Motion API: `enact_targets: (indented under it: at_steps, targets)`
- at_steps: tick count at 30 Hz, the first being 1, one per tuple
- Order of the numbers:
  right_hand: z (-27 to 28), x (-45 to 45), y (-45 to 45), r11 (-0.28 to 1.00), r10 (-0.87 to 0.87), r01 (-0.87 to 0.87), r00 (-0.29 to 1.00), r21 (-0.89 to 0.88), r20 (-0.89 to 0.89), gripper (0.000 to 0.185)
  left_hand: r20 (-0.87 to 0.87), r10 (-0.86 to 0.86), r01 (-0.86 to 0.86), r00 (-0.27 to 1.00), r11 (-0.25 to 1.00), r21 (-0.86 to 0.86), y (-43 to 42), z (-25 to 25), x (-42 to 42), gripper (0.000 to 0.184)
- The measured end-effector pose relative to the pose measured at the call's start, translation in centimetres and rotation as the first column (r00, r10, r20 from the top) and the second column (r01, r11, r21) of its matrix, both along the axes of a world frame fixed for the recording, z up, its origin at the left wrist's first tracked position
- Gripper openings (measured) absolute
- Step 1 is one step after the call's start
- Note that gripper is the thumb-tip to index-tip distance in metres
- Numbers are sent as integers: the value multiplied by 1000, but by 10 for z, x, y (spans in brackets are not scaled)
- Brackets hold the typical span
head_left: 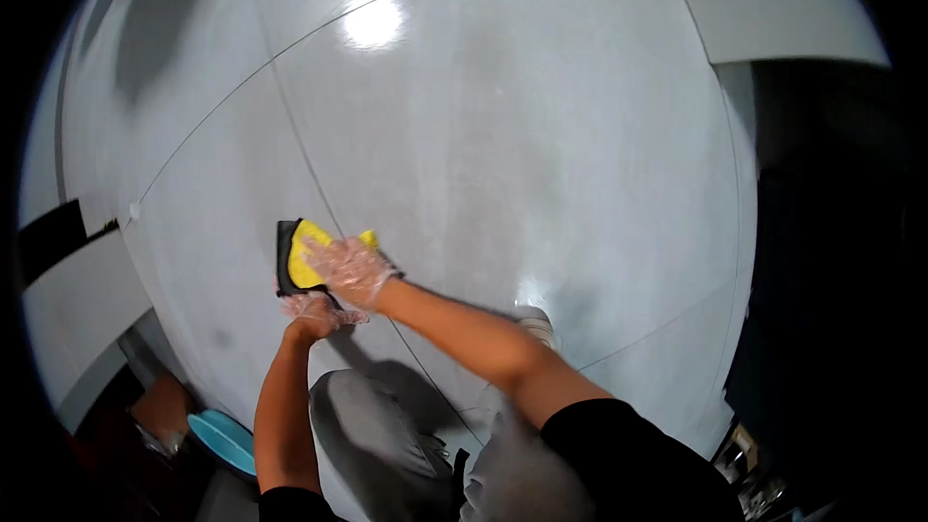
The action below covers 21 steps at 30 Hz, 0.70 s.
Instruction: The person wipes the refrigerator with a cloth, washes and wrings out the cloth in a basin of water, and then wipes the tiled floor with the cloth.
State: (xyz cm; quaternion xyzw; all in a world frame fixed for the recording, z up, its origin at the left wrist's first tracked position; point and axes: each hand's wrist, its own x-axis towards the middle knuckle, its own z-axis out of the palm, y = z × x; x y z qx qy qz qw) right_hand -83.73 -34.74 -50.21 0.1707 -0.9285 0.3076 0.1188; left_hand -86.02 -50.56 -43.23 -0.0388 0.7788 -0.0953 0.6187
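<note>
A: What is showing nearest, at the bottom of the frame?
B: Legs in grey trousers are bending there; black short sleeves are covering the upper arms.

A: State of the hands?
B: Both are wearing clear plastic gloves. The left hand is touching the lower dark edge of a yellow and dark-grey fabric cloth; its grip is partly hidden, so I cannot tell how closed it is. The right hand is lying partly open over the yellow face, fingers extended.

A: The cloth's position?
B: It is sitting left of centre, yellow also showing beyond the right hand. I cannot tell whether it is touching the floor.

A: Surroundings?
B: A light-blue basin is standing lower left. The glossy pale-grey floor is stretching upward, reflecting a bright light at upper centre-left.
</note>
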Motion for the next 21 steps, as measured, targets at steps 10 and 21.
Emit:
enact_targets:
  at_steps: [10,21]
  targets:
    - [12,283,538,-34,-990,766,-115,642,85,62,-315,126,-129,941,992,11,17,19,12,175]
    - [32,89,204,394,-910,824,413,406,45,34,-442,137,-129,886,991,49,19,21,23,173]
